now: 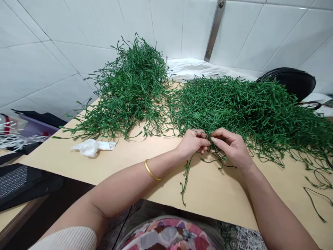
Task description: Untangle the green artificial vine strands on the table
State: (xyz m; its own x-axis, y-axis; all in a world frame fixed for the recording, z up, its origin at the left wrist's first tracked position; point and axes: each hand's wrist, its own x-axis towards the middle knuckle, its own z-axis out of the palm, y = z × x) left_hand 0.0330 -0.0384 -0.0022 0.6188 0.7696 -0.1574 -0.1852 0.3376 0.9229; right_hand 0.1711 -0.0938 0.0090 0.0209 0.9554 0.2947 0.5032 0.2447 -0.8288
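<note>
My left hand [194, 141] and my right hand [230, 145] meet at the front edge of a large pile of green plastic stems [223, 104]. Thumb and fingers of both hands are pinched on thin green stems between them. One stem [185, 180] hangs from below my left hand and lies on the light wooden table [156, 194]. A few more stem ends [220, 160] stick out beneath my right hand. How the pinched stems join is hidden by the fingers. A second pile of green stems [132, 83] stands at the back left.
A crumpled white tissue [91, 147] lies at the left of the table. Behind the right pile are a black rounded case [288, 81] and white sheeting [195, 67] along the tiled wall. Loose stems [316, 205] lie far right.
</note>
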